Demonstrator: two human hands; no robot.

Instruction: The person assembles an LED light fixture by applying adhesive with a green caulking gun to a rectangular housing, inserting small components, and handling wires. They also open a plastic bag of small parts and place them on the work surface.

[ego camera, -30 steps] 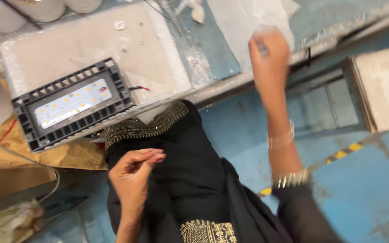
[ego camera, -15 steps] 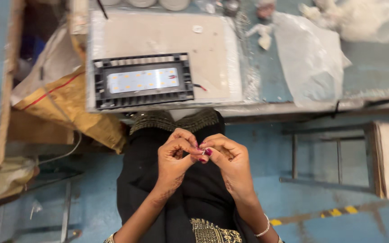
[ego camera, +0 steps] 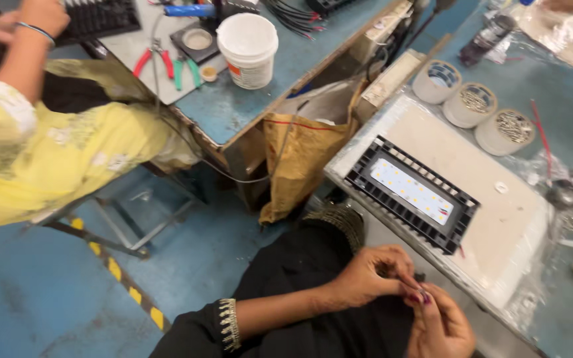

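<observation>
A co-worker in yellow (ego camera: 48,152) is sitting at far left, cropped by the frame edge. Over the black-clad lap, the left hand (ego camera: 369,275) and right hand (ego camera: 440,326) are meeting fingertip to fingertip, both pinching a tiny part (ego camera: 418,294) too small to identify; the right hand is cut off at the bottom edge. Just above them, the black LED floodlight (ego camera: 411,192) is lying face up on a white board (ego camera: 499,232). Tape rolls (ego camera: 472,103) are sitting beyond. Compared with half a second ago, the view is swinging left, the hands staying joined.
</observation>
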